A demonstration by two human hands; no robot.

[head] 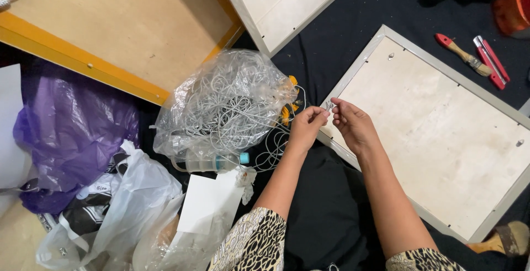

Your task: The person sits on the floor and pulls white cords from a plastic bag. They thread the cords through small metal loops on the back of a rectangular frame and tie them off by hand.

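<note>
From the head camera, both forearms are reaching forward and slightly inward, meeting over the near left corner of a pale framed board (441,133) that is lying face down on the dark cloth-covered floor (353,33). The left hand (307,128) is curling with its grip pinched closed on a thin white cord (270,144); the right hand (353,123) is facing it, its fingertips (333,103) pinching the same small bit of cord at the point where the hands are meeting. The cord is trailing down and left from the hands toward a clear plastic bag (226,105) stuffed with tangled white cord, lying just beside the left wrist.

Counting what is lying around: three frames are showing, the one under the hands, a second pale one (287,0) at the top, and a large yellow-edged wooden one (127,28) at the upper left. One red-handled brush (462,54) and one red utility knife (490,61) are sitting side by side beyond the board. One purple bag (72,127), one whitish bag (121,204), one clear bottle with a blue cap (212,163) and one white sheet of paper (207,202) are lying at the left.
</note>
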